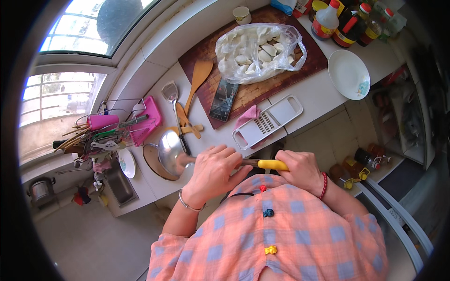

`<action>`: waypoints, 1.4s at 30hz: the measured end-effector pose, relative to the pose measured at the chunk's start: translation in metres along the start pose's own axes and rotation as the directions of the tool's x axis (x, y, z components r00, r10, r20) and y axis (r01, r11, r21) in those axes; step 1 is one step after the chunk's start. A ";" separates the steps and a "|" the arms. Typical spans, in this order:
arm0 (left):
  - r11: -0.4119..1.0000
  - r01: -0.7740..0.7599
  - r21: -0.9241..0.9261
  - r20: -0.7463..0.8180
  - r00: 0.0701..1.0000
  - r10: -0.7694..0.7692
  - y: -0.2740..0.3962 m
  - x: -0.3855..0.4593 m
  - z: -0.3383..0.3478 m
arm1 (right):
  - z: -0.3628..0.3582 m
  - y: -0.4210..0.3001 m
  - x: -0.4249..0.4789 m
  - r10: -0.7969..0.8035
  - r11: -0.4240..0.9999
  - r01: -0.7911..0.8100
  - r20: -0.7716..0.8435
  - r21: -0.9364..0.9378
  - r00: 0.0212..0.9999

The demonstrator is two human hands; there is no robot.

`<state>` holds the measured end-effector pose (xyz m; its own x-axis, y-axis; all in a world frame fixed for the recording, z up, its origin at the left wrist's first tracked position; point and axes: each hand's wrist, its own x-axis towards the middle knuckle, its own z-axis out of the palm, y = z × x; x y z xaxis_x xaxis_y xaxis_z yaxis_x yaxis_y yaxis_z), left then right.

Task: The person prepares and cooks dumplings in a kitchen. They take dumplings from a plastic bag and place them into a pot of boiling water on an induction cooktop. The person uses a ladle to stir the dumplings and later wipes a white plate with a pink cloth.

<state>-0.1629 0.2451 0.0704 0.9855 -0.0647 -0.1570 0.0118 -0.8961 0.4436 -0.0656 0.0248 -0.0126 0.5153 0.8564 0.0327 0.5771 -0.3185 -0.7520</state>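
Observation:
A metal ladle [172, 147] with a yellow handle end is held across the front of my body, its shiny round bowl to the left. My left hand [216, 172] wraps around the shaft near the bowl, hiding part of it. My right hand [302, 170] grips the yellow end. Just beyond my hands, a white grater [265, 123] lies on the counter beside a pink cloth [248, 116]. Farther back, a clear plastic bag [260, 52] of pale dumplings rests on a wooden cutting board [197, 80]. A smartphone [224, 100] lies partly on the board.
Wooden spatulas [200, 75] and a metal turner [171, 93] lie left of the board. A round brown-and-silver item [154, 168] is behind the ladle. Utensil rack [105, 133] and sink [119, 182] stand left; plate [348, 74] and sauce bottles [325, 21] stand right.

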 end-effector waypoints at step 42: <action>0.990 0.034 0.138 -0.019 0.999 -0.032 -0.083 0.083 0.192 | 0.010 -0.024 -0.116 0.726 0.620 -0.101 -0.521 0.778 0.450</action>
<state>-0.1144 0.2298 -0.1492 0.9876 -0.0281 -0.1543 0.0217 -0.9499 0.3119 -0.1457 -0.0630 -0.0050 0.9804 -0.0575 -0.1884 -0.1868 0.0325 -0.9819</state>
